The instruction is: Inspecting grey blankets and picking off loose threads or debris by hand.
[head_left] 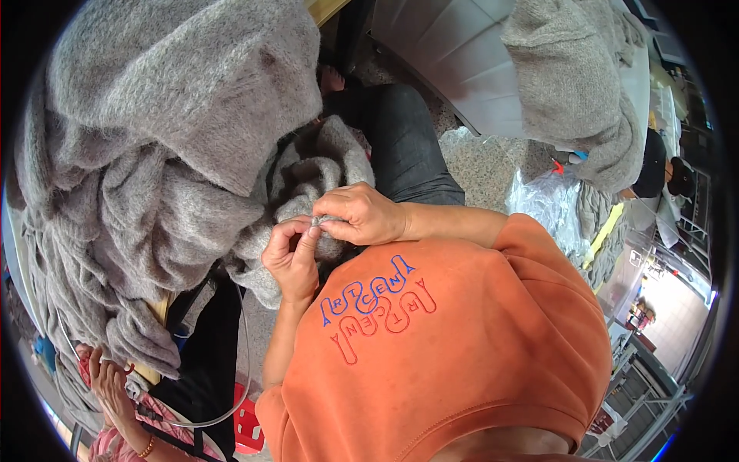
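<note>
A fuzzy grey knitted garment [323,158] lies bunched over my lap. My left hand [291,256] pinches a small edge of it between thumb and forefinger. Right beside it, my right hand [358,214] grips the same edge, its thumb nearly meeting the left one. Both hands are close together in front of my orange top [462,323]. Whether a needle or other small tool is in the fingers cannot be made out.
A large heap of grey knitwear [185,100] rises at the left. More grey knitwear [577,85] drapes over a pale surface at upper right, above a clear plastic bag [543,212]. A co-worker's hand [114,389] and a red stool [248,423] are at lower left.
</note>
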The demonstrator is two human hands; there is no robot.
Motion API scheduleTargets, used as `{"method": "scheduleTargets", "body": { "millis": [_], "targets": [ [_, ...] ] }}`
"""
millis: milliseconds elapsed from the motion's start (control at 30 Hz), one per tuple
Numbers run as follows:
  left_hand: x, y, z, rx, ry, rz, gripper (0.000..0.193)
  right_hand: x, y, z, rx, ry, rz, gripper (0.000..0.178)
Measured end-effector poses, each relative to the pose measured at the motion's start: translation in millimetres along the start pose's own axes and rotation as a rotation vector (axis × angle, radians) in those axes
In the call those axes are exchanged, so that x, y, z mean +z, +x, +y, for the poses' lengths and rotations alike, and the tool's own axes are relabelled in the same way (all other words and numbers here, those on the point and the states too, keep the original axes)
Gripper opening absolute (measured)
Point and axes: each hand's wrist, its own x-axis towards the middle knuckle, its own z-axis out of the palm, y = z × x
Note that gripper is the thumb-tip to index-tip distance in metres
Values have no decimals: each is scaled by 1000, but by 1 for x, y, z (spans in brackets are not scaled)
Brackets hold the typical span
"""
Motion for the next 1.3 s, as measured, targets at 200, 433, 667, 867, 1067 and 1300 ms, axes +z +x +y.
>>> {"method": "scheduleTargets", "body": {
  "millis": [200,433,667,867,1067,1300],
  "targets": [
    [-6,5,15,-18,232,-118,23,-7,-1,10,211,341,-107,10],
    [-5,11,2,-97,342,-134,10,0,-4,23,233,461,-151,16],
    [4,19,7,-52,408,-142,16,7,-6,25,222,368,-104,20],
    [-4,16,-7,-315,33,-113,12,9,-4,26,333,744,22,9],
    [-3,18,2,-424,-66,-122,5,-4,-5,22,383,571,-191,5],
    [-8,11,4,-477,-215,-215,6,7,-6,31,421,893,-66,8]
  ]
}}
